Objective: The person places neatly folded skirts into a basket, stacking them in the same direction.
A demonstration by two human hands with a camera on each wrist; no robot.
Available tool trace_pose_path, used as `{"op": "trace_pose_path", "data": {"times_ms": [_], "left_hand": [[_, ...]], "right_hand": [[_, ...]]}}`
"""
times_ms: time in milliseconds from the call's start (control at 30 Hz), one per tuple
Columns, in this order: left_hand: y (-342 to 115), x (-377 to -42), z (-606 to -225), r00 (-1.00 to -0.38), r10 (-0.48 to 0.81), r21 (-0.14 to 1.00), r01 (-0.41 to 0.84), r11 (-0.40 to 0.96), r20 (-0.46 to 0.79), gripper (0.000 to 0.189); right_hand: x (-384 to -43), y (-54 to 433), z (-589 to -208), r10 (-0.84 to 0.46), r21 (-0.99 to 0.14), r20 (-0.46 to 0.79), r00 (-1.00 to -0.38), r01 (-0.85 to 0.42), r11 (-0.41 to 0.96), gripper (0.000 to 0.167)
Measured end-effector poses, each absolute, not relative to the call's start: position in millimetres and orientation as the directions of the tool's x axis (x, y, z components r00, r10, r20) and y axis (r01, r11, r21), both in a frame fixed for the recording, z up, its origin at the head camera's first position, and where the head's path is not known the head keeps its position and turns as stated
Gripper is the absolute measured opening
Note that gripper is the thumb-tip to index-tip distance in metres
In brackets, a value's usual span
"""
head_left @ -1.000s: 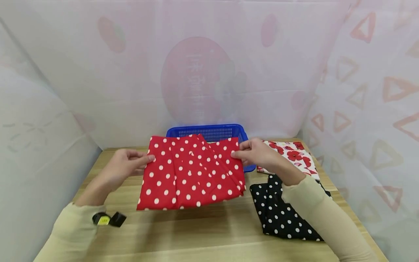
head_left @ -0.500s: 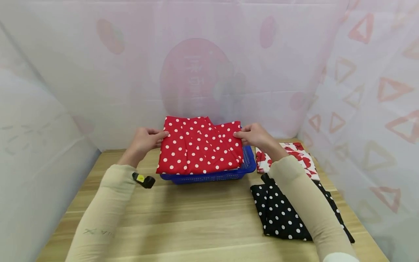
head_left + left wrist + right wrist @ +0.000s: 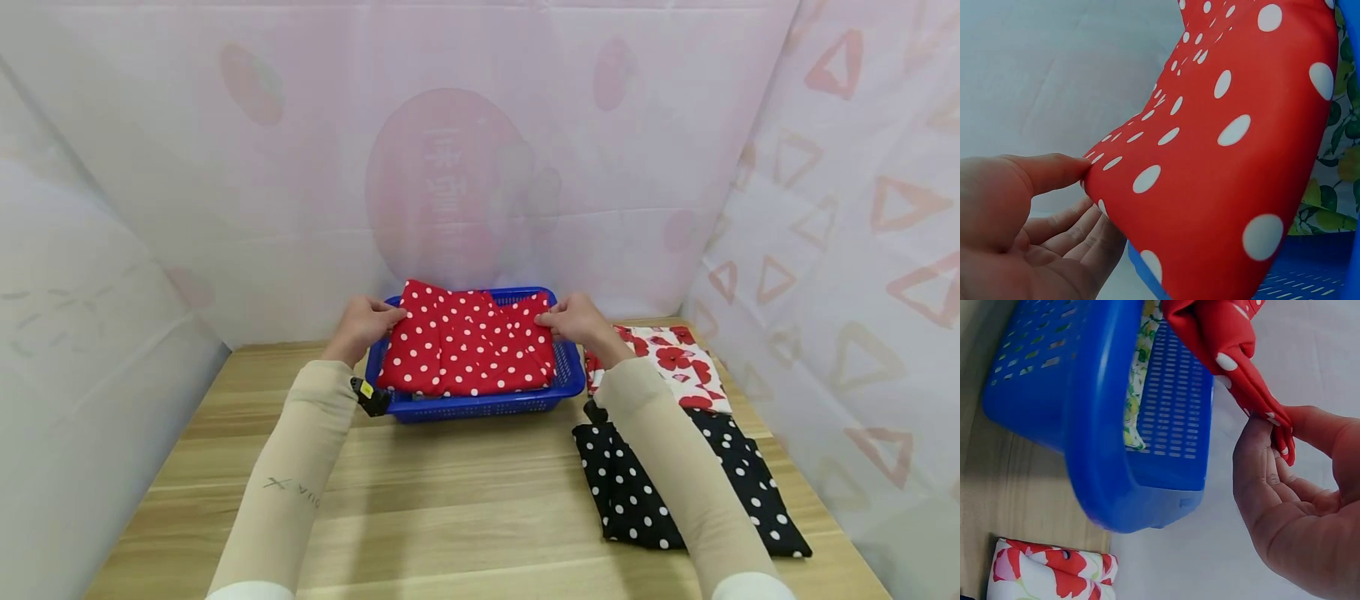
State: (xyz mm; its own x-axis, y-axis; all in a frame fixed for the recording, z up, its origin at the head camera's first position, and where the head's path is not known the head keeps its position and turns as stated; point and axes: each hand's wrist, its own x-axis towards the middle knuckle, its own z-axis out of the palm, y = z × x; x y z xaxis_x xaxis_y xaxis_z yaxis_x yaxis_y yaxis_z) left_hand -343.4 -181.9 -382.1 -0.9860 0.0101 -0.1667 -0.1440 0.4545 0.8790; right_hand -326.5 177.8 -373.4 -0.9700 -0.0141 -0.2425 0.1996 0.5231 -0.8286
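Note:
A folded red cloth with white polka dots lies over the mouth of a blue plastic basket in the head view. My left hand pinches its far left corner; in the left wrist view the thumb presses on top with the fingers beneath. At the opposite side my right hand pinches the far right corner, the gathered layers showing between thumb and fingers in the right wrist view. Inside the basket, under the red cloth, is a fabric printed with lemons and leaves.
Right of the basket lies a folded white cloth with red flowers. A black polka-dot cloth lies in front of it, partly covered by my right forearm. The wooden table meets a pale printed curtain behind the basket.
Both hands have carried the red polka-dot cloth forward and lowered it from over the table to the basket. In the last half second the left hand has moved right, closer to the right hand.

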Motion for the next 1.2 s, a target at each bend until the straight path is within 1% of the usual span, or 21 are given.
{"op": "trace_pose_path", "data": {"times_ms": [167,400,567,667,800,900,1033,1100,1200], "left_hand": [[-180.8,-348.5,-386.0,-0.983,-0.004,0.84,-0.159,0.519,-0.183,0.04],[-179.7,-358.2,-401.1,-0.987,-0.03,0.803,-0.144,0.579,-0.155,0.035],[-177.9,-356.3,-411.3,-0.985,-0.049,0.771,-0.16,0.616,-0.165,0.035],[-177.1,-354.0,-414.7,-0.989,-0.046,0.741,-0.134,0.658,-0.138,0.034],[-174.4,-352.1,-415.0,-0.993,-0.009,0.716,-0.094,0.692,-0.121,0.033],[-171.3,-351.7,-413.2,-0.984,0.022,0.687,-0.106,0.719,-0.174,0.035],[-168.3,-349.5,-407.6,-0.968,0.068,0.621,-0.102,0.777,-0.243,0.031],[-167.6,-347.4,-404.1,-0.965,0.096,0.592,-0.069,0.803,-0.243,0.031],[-168.9,-342.5,-398.6,-0.967,0.153,0.564,0.012,0.825,-0.203,0.031]], "right_hand": [[-327.6,175.3,-379.4,-0.015,-0.828,-0.243,-0.97,0.199,0.524,0.03],[-333.7,170.3,-391.4,-0.012,-0.795,-0.207,-0.978,0.161,0.585,0.027],[-335.4,162.7,-399.8,0.008,-0.748,-0.207,-0.978,0.164,0.643,0.039],[-336.0,158.0,-401.7,0.014,-0.729,-0.205,-0.979,0.162,0.665,0.045],[-335.9,153.6,-402.0,0.019,-0.695,-0.187,-0.982,0.146,0.705,0.042],[-334.6,151.9,-402.0,0.017,-0.659,-0.171,-0.985,0.127,0.742,0.033],[-329.6,151.0,-401.9,0.004,-0.601,-0.155,-0.988,0.097,0.793,0.025],[-325.3,151.6,-401.6,-0.002,-0.582,-0.157,-0.988,0.091,0.808,0.027],[-315.9,154.0,-398.6,-0.017,-0.584,-0.157,-0.987,0.079,0.808,0.033]]}}
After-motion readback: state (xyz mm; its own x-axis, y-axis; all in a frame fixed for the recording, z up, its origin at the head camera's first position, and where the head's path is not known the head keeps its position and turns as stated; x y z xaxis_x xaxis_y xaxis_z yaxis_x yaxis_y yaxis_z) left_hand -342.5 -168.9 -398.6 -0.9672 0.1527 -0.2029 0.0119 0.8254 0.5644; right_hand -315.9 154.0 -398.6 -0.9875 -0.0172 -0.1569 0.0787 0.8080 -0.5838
